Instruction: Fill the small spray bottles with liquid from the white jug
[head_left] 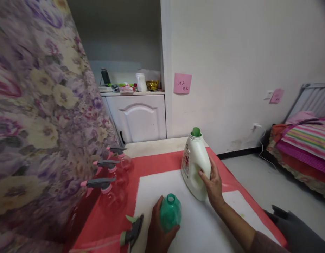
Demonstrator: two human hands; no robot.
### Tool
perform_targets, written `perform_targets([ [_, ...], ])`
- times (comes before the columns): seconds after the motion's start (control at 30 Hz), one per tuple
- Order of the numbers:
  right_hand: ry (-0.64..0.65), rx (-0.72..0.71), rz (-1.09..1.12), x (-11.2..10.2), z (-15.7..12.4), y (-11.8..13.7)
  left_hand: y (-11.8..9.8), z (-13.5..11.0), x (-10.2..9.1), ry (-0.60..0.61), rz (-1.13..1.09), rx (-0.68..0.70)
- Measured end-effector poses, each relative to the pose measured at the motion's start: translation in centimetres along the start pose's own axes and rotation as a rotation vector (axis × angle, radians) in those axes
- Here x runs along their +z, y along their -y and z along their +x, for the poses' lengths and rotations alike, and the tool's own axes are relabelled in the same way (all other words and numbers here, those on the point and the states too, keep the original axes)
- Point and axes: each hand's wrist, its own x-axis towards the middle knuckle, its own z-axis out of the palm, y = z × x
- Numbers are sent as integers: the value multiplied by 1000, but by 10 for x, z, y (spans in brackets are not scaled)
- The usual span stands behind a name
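My left hand (158, 228) is wrapped round a green see-through bottle (171, 212) with its neck uncovered, near the front of the table. To its right, my right hand (212, 182) grips the handle of a big white detergent jug (195, 161). The jug has no cap on and a green pour spout shows in its mouth; it leans slightly. Left of the green bottle lies a grey and green spray head (132, 230) with a tube. Whether the jug's base touches the table I cannot tell.
Several clear spray bottles (112, 189) with grey and pink triggers stand along the table's left side. White paper (157, 182) covers part of the red tabletop (154, 163). A floral curtain (41, 123) hangs at left; a bed (307, 140) is at right.
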Motion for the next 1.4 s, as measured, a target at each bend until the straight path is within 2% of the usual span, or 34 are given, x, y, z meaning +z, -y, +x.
perform_targets([
  [0.13,60,29,2,3,-7,-10,2,0,1,13,-2,24],
  [0.27,157,37,-30,-8,-10,-6,3,1,2,-4,3,33],
  [0.47,198,63,-239,-48,-29,3,1,2,-1,47,48,55],
  [0.57,257,98,-209,-70,-45,2,-2,2,1,-9,50,75],
  [0.77,439,190,-123,-90,-76,0,-18,1,4,-101,71,49],
  [0.97,571,201,-59,-101,-98,-6,-40,-7,0,-47,81,-10],
  [1.1,598,203,-73,-110,-105,-9,-55,-24,18,-9,96,-6],
  [1.27,654,117,-104,-112,-113,-5,-66,-48,51,159,10,10],
  [1.4,684,129,-115,-109,-122,-9,-67,-59,57,193,-54,-14],
])
